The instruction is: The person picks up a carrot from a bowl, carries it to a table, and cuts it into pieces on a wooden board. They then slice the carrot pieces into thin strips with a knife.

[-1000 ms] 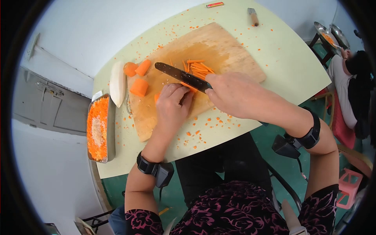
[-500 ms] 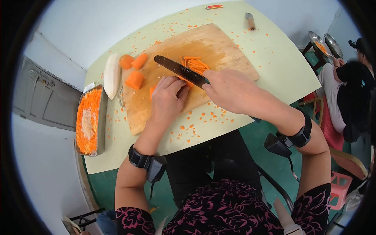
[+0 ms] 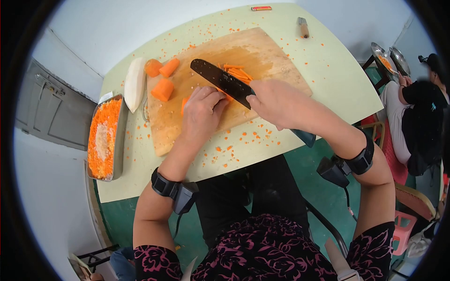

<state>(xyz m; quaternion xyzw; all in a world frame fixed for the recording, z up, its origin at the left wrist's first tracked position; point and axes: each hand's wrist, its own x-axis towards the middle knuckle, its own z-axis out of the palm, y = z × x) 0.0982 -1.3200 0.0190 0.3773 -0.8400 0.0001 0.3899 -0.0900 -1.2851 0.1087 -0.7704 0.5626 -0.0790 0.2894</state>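
On the wooden cutting board, my left hand has its fingers curled over a piece of carrot, mostly hidden beneath it. My right hand grips the handle of a kitchen knife. Its dark, broad blade lies just beyond my left fingertips, tip pointing to the upper left, with bits of carrot stuck on it. Behind the blade is a small pile of carrot strips. Several thick carrot chunks sit at the board's left corner.
A peeled white radish lies left of the board. Beside it, a metal tray holds chopped carrot with a pale heap in the middle. A peeler-like tool and a red object lie at the back. Another person sits at right near pans.
The knife has turned so that more of its blade's flat face shows, and its handle end has swung into view below my right wrist. My left hand stays on the carrot.
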